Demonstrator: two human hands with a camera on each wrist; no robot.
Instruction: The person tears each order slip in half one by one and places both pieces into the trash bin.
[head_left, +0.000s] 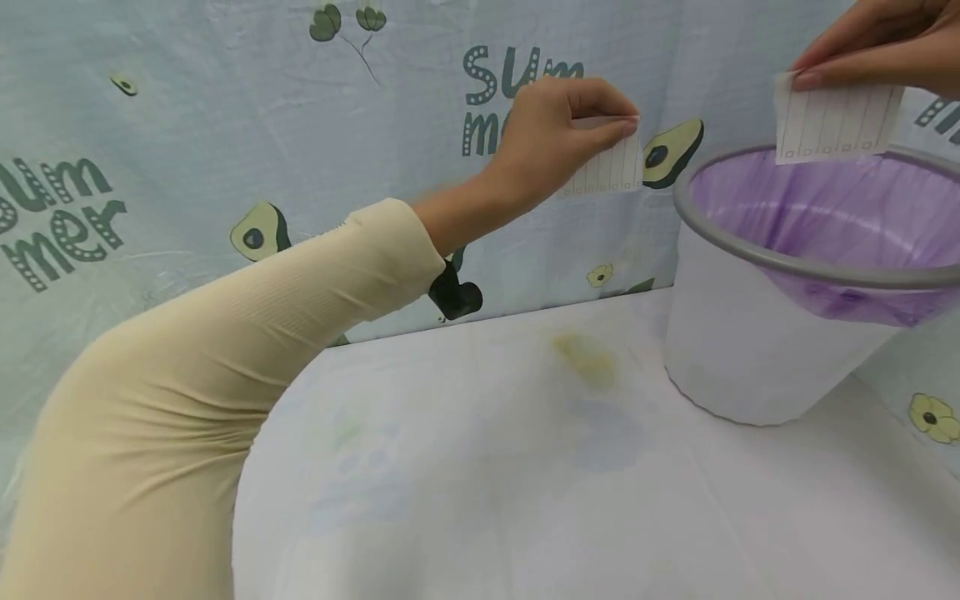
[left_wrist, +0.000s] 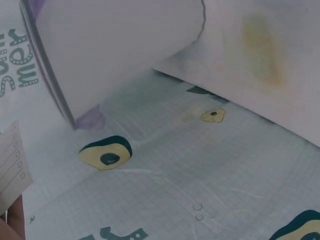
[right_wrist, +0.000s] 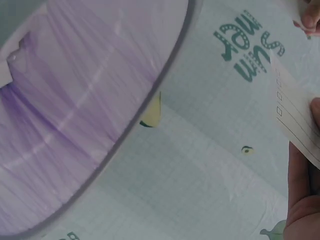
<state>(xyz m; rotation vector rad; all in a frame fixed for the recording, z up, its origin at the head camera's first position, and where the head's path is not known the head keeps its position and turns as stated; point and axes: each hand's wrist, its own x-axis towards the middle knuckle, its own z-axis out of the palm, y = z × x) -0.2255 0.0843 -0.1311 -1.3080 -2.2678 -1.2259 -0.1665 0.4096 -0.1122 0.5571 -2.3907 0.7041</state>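
My left hand [head_left: 555, 125] pinches a piece of lined white paper [head_left: 611, 171] by its top edge, in the air left of the bin. A row of small printed boxes runs along this paper [left_wrist: 12, 167] in the left wrist view. Higher up at the right, my right hand [head_left: 892, 46] grips another lined paper piece [head_left: 840, 125] between thumb and fingers. That piece hangs above the white bin [head_left: 750, 350], whose purple liner bag [head_left: 847, 208] folds over the grey rim. White paper scraps [right_wrist: 5, 74] show inside the liner.
The bin stands at the right end of a white-covered table [head_left: 480, 467] with a faded yellowish patch [head_left: 588, 360]. Behind the table hangs a pale blue-green sheet [head_left: 225, 125] printed with avocados and lettering. A cream sleeve [head_left: 247, 350] covers my left arm.
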